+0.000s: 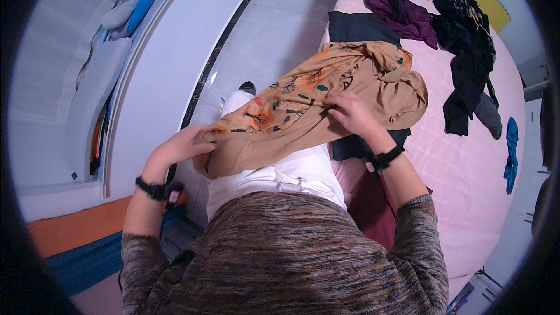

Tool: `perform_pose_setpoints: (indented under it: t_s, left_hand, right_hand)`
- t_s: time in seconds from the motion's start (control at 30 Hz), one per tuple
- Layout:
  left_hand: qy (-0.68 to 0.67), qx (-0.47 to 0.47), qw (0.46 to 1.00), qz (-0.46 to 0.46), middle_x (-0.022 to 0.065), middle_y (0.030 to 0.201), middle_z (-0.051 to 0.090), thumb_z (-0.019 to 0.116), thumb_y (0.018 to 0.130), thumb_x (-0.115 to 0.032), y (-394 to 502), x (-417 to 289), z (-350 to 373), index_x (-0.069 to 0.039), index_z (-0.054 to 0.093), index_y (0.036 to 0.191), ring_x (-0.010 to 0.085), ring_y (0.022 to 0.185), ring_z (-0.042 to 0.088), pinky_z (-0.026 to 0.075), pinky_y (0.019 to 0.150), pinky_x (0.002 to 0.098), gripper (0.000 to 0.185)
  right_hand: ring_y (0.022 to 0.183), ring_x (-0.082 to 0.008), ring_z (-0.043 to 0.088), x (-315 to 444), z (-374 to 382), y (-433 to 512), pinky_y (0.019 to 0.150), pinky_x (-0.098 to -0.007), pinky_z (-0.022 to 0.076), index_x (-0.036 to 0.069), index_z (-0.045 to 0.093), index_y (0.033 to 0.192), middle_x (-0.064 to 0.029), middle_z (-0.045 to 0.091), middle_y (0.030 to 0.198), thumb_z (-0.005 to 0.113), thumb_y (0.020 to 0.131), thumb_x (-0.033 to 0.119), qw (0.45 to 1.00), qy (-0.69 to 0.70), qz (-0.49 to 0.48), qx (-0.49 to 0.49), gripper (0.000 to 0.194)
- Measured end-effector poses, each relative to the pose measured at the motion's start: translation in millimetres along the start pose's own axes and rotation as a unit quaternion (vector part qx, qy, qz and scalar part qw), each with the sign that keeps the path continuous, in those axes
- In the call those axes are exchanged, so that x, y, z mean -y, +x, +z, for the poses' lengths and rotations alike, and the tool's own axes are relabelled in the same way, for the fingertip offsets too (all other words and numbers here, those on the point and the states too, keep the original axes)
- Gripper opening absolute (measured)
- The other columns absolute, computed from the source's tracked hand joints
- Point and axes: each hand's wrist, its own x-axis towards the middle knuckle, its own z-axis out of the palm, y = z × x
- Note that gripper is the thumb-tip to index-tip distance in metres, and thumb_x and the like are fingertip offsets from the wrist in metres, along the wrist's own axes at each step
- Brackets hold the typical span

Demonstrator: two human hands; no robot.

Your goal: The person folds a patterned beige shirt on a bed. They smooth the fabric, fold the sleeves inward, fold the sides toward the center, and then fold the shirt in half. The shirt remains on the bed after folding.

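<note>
A tan printed garment [262, 118] with tree and leaf motifs lies across my lap, its far part bunched on the bed. At its near left end is my left hand [186, 143], slightly blurred, with the fingertips against the cloth; whether they grip it is unclear. My right hand [352, 113] has its fingers bent onto the plain tan side, pinching the fabric near the middle. Under the garment, dark folded cloth [363, 26] shows at the far side. White trousers [302, 166] cover my legs beneath it.
The pink-covered bed [472, 175] extends to the right. On it lie a purple garment [402, 15], black clothing [468, 52] and a blue cloth [511, 155]. Dark red fabric [372, 210] is beside my right hip. An open wardrobe [100, 96] with stacked textiles stands left, beyond the tiled floor [280, 22].
</note>
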Motion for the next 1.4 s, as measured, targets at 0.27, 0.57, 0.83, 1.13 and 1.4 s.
perform_pose_setpoints:
  t_s: [0.27, 0.57, 0.83, 1.13, 1.4]
  left_hand:
    - [0.202, 0.039, 0.964, 0.172, 0.0221, 0.105, 0.063, 0.064, 0.084, -0.038, 124, -105, 100, 0.001, 0.056, 0.107, 0.0374, 0.098, 0.061, 0.047, 0.083, 0.0422, 0.046]
    - [-0.236, 0.05, 0.94, 0.242, -0.0043, 0.085, 0.059, 0.057, 0.093, -0.013, 123, -161, 58, -0.005, 0.058, 0.099, 0.0026, 0.074, 0.052, 0.043, 0.064, 0.0188, 0.01]
    - [0.021, 0.005, 0.971, 0.239, -0.0086, 0.07, 0.045, 0.068, 0.084, -0.016, 61, -196, -10, -0.005, 0.06, 0.107, 0.0028, 0.063, 0.042, 0.035, 0.057, 0.0198, 0.027]
    - [0.01, -0.161, 0.959, 0.232, -0.0015, 0.072, 0.055, 0.067, 0.079, -0.008, 29, -190, -66, -0.002, 0.055, 0.082, 0.0061, 0.068, 0.051, 0.044, 0.061, 0.0235, 0.014]
    - [0.064, -0.304, 0.91, 0.276, -0.0058, 0.074, 0.052, 0.061, 0.079, -0.004, 24, -168, -111, -0.005, 0.054, 0.079, 0.0033, 0.07, 0.048, 0.04, 0.062, 0.0198, 0.007]
  right_hand:
    - [0.096, -0.0346, 0.055, 21, 8, 53, 0.083, -0.0414, 0.0461, 0.005, 0.057, 0.094, -0.0134, 0.059, 0.096, 0.065, 0.074, 0.005, 0.996, -0.026, -0.087, 0.007, 0.022]
    - [0.093, -0.018, 0.059, 72, -53, 64, 0.079, -0.0302, 0.0479, 0.002, 0.054, 0.113, -0.0083, 0.062, 0.103, 0.066, 0.08, 0.008, 0.969, 0.241, -0.041, 0.021, 0.035]
    - [0.064, -0.0057, 0.052, 90, -107, 83, 0.058, -0.0237, 0.0439, 0.001, 0.062, 0.081, 0.0035, 0.06, 0.071, 0.072, 0.08, 0.011, 0.961, 0.263, -0.014, 0.088, 0.014]
    - [0.064, -0.0024, 0.043, 63, -173, 47, 0.055, -0.022, 0.0361, 0.007, 0.056, 0.07, 0.009, 0.047, 0.066, 0.079, 0.076, 0.019, 0.971, 0.194, 0.121, 0.068, 0.027]
    - [0.065, -0.0038, 0.05, 36, -202, -3, 0.059, -0.0221, 0.0432, 0.001, 0.07, 0.089, 0.0052, 0.061, 0.073, 0.08, 0.075, 0.018, 0.958, 0.099, 0.252, 0.091, 0.025]
